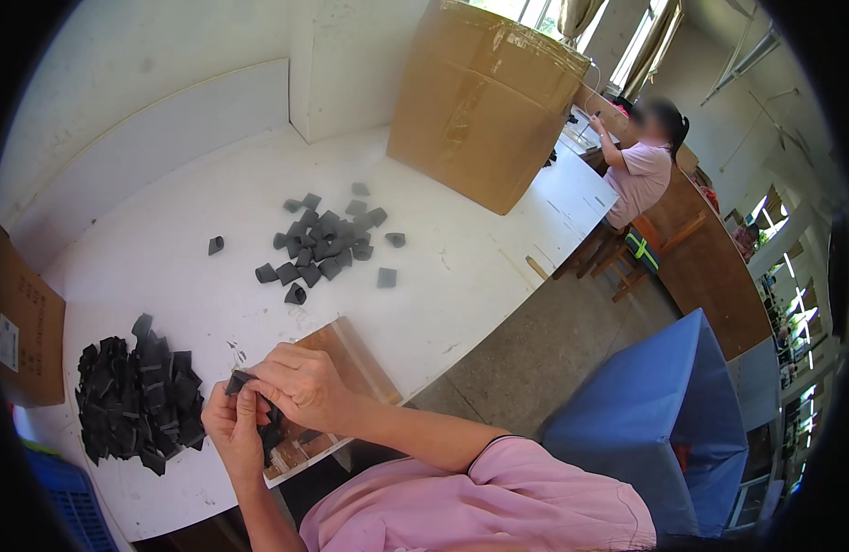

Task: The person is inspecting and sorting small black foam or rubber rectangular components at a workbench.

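My left hand (pixel 233 425) and my right hand (pixel 302 385) meet above the near edge of the white table. Between them they pinch a small dark grey sleeve-like piece (pixel 239 381), the fingers of both closed on it. Just left of my left hand lies a heap of flat black pieces (pixel 134 396). Under my right hand is a brown wooden board (pixel 346 354), with more dark pieces partly hidden beneath my hands. Farther off lies a loose pile of short dark grey tubular pieces (pixel 318 244), some showing open ends.
A large taped cardboard box (pixel 489 101) stands at the table's far side. Another carton (pixel 24 317) sits at the left, above a blue plastic crate (pixel 65 497). A blue fabric bin (pixel 627 414) is at the right. Beyond, a person (pixel 645 166) works at another table beside a wooden chair (pixel 650 248).
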The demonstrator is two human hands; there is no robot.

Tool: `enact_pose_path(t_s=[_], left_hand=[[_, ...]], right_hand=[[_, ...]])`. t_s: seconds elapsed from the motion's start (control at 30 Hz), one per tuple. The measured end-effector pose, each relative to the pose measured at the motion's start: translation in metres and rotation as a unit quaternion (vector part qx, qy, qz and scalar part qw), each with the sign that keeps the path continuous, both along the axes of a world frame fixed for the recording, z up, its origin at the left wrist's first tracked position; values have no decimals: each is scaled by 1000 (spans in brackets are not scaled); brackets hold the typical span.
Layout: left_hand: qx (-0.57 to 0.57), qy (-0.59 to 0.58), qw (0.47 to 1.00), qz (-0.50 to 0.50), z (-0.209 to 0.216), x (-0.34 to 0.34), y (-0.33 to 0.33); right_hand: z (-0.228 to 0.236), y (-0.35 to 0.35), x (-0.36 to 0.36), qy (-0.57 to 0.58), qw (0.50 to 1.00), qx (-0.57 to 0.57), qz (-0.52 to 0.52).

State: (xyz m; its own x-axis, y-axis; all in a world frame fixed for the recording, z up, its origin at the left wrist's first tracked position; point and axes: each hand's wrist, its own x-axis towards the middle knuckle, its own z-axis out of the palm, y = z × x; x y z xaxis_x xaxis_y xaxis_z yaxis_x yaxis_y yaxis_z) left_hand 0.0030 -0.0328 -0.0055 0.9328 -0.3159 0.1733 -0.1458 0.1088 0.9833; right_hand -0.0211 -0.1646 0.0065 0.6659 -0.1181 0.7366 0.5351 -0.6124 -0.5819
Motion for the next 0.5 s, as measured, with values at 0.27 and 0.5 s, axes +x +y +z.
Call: enact_pose_path(t_s=[0.27, 0.5], left_hand=[[-109, -85, 984, 116, 37, -32, -12], [-59, 17, 996, 67, 8, -43, -33]], right_hand=[[49, -7, -17, 177, 922, 332, 95], [4, -5, -32, 289, 739, 590, 147]])
